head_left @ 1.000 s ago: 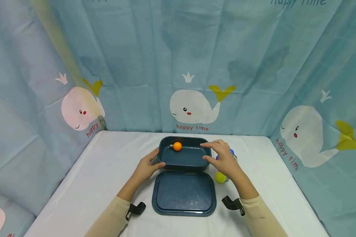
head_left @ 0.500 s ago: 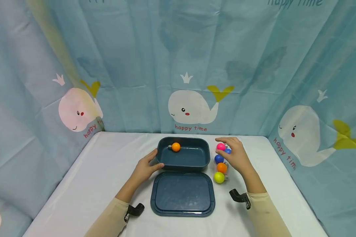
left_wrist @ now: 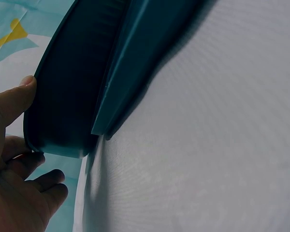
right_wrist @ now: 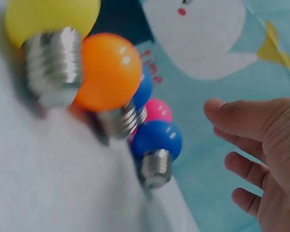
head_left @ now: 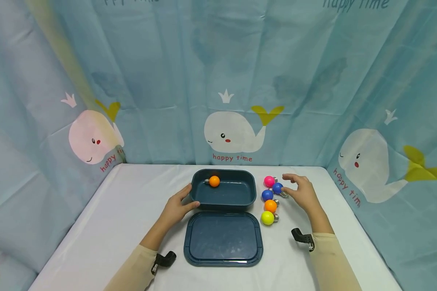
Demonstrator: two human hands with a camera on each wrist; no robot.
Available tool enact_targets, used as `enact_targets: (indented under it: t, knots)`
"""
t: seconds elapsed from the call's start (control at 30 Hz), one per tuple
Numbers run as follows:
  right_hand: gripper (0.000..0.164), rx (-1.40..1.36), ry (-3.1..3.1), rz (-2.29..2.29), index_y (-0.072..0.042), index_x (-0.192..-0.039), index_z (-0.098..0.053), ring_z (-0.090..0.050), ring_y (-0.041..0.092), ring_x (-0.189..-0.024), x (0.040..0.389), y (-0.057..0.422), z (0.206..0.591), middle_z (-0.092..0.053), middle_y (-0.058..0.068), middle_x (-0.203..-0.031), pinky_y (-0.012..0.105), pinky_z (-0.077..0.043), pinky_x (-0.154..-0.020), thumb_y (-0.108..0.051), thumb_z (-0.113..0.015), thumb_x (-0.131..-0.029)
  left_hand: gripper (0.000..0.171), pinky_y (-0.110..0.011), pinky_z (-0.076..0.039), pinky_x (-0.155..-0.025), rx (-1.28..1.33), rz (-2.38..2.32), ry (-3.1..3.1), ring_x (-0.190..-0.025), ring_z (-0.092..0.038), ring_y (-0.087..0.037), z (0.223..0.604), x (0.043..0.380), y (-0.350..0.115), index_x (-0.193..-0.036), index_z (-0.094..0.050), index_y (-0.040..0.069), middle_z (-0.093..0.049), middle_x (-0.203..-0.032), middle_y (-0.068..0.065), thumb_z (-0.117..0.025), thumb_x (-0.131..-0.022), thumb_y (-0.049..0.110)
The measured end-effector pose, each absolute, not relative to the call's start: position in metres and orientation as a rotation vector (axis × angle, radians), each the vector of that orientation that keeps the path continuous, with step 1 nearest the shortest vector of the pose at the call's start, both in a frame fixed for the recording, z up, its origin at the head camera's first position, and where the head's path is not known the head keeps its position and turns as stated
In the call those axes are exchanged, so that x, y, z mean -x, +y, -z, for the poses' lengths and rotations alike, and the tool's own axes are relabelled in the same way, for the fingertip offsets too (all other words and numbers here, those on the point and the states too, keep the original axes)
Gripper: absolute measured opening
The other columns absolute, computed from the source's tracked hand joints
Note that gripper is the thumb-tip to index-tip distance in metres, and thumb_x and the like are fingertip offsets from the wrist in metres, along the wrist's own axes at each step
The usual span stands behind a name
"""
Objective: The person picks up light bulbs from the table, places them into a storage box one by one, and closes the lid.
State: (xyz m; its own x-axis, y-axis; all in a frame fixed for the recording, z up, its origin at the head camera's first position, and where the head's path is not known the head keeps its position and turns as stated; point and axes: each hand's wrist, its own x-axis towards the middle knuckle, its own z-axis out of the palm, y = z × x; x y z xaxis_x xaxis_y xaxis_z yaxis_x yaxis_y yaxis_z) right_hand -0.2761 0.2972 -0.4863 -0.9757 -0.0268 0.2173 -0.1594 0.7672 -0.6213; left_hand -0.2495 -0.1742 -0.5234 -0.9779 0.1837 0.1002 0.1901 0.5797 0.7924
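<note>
A dark blue-green box (head_left: 223, 206) stands on the table with an orange light bulb (head_left: 214, 181) inside, near its far left corner. My left hand (head_left: 176, 205) holds the box at its left end, thumb at the near side and fingers at the left wall. To the right of the box lie several light bulbs: pink (head_left: 269, 181), two blue, orange (head_left: 270, 206) and yellow (head_left: 267, 218). My right hand (head_left: 303, 193) is beside the farther blue bulb (right_wrist: 157, 140), thumb and fingers apart with nothing between them. Its thumb tip overlaps that bulb in the head view.
The matching flat lid (head_left: 223, 239) lies on the table just in front of the box. A white cloth covers the table (head_left: 131, 214). Blue curtains (head_left: 167, 81) printed with whales enclose the back and both sides.
My right hand has moved right from over the box's right end to the bulbs' far side, bringing the bulbs into view. My left hand stays at the box.
</note>
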Motion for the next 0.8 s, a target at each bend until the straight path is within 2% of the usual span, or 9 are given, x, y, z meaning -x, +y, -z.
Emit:
enact_targets:
  t: [0.27,0.5,0.8]
  knots:
    - [0.056,-0.072,-2.851,-1.078,-0.009,-0.143,-0.057,-0.052,0.039,-0.123,0.282,0.311,0.510,-0.065,0.015,-0.135,0.061,-0.044,-0.105,-0.023,-0.076,-0.093,0.086,-0.056,-0.028,-0.123,0.332,1.406,-2.788,-0.155,-0.027,-0.031,0.522,0.249,-0.175,-0.162,-0.030,0.014,-0.028,-0.169,-0.007,-0.076,-0.093,0.038]
    - [0.057,-0.007,-2.905,-1.127,-0.007,-0.145,-0.055,-0.053,0.041,-0.128,0.285,0.316,0.524,-0.066,0.017,-0.134,0.062,-0.039,-0.113,-0.022,-0.076,-0.094,0.086,-0.056,-0.028,-0.123,0.325,1.432,-2.770,-0.154,-0.028,-0.031,0.524,0.248,-0.175,-0.161,-0.031,0.015,-0.028,-0.168,-0.007,-0.077,-0.093,0.038]
    - [0.050,0.028,-2.899,-1.106,-0.003,-0.135,-0.061,-0.059,0.041,-0.122,0.284,0.314,0.530,-0.070,0.017,-0.127,0.060,-0.043,-0.109,-0.024,-0.078,-0.093,0.086,-0.056,-0.027,-0.123,0.323,1.426,-2.771,-0.155,-0.027,-0.030,0.524,0.249,-0.175,-0.161,-0.031,0.014,-0.029,-0.168,-0.007,-0.077,-0.093,0.038]
